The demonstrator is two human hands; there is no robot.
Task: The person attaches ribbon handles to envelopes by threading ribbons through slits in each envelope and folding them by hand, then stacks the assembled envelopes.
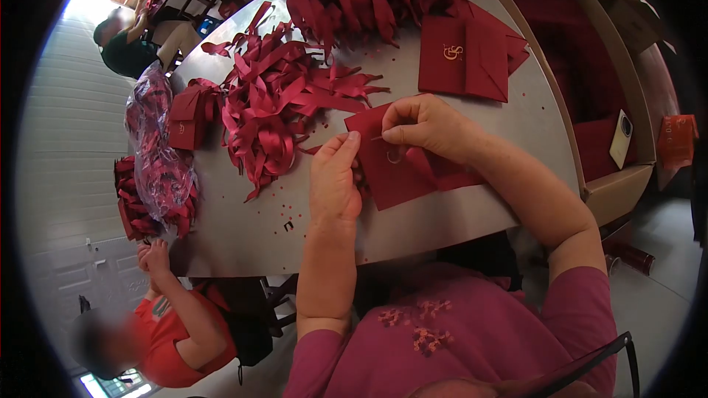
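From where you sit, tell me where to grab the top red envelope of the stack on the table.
Take the red envelope by its near edge, coming from your side. It lies flat atop the stack, that edge bare, with ribbons crowding its left.

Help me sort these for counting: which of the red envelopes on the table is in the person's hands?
The red envelope at the table's near edge, pinched by the left hand and right hand. The stacked envelopes farther back lie untouched.

Dark red envelope (pixel 394 166), crimson ribbons (pixel 269 103), grey table (pixel 310 232).
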